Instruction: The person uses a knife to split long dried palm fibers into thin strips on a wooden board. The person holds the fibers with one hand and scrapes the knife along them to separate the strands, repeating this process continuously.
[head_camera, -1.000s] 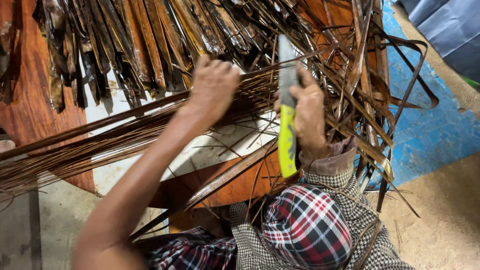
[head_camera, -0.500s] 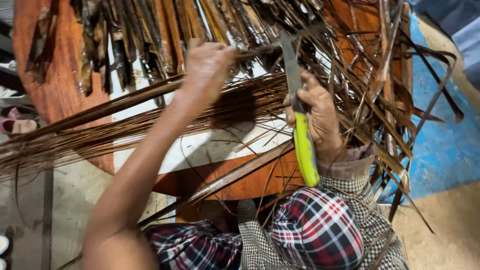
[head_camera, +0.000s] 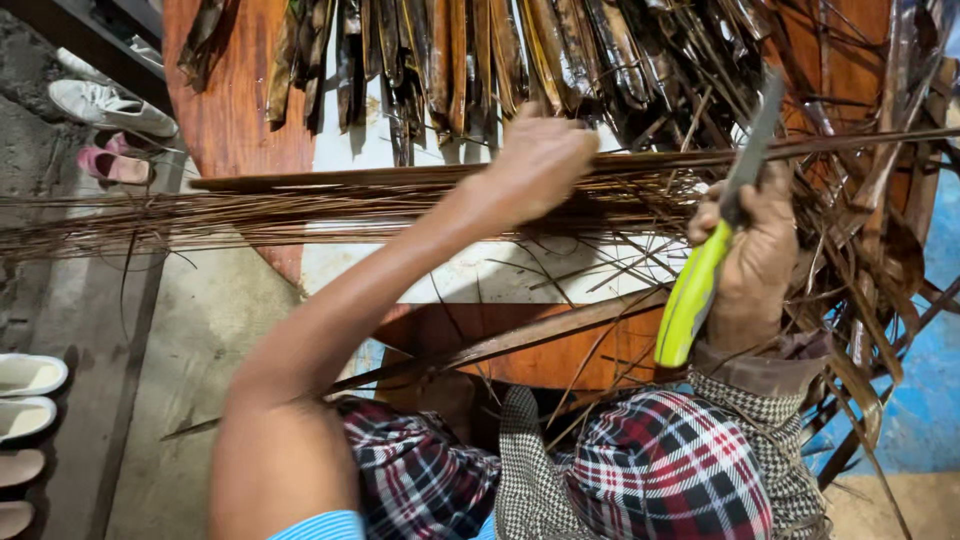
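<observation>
Grey concrete floor (head_camera: 190, 330) spread under a reddish wooden counter (head_camera: 235, 110) with a white panel (head_camera: 500, 275), and dark dried palm leaves (head_camera: 520, 50) lay fanned along its far side. Across the counter ran a long bundle of thin brown leaf ribs (head_camera: 330, 205), lying left to right and trailing off past the edge. The person's left hand (head_camera: 540, 160) was clenched over the bundle near its middle, pinning it down. The right hand (head_camera: 755, 245) gripped a knife with a yellow-green handle (head_camera: 690, 295), its blade (head_camera: 755, 135) slanting up over the ribs just beside the left hand. A firm, flat press on the bundle seemed wise, with strokes kept away from the pinning knuckles. Pale shoes (head_camera: 110, 105) sat on the floor, well apart.
</observation>
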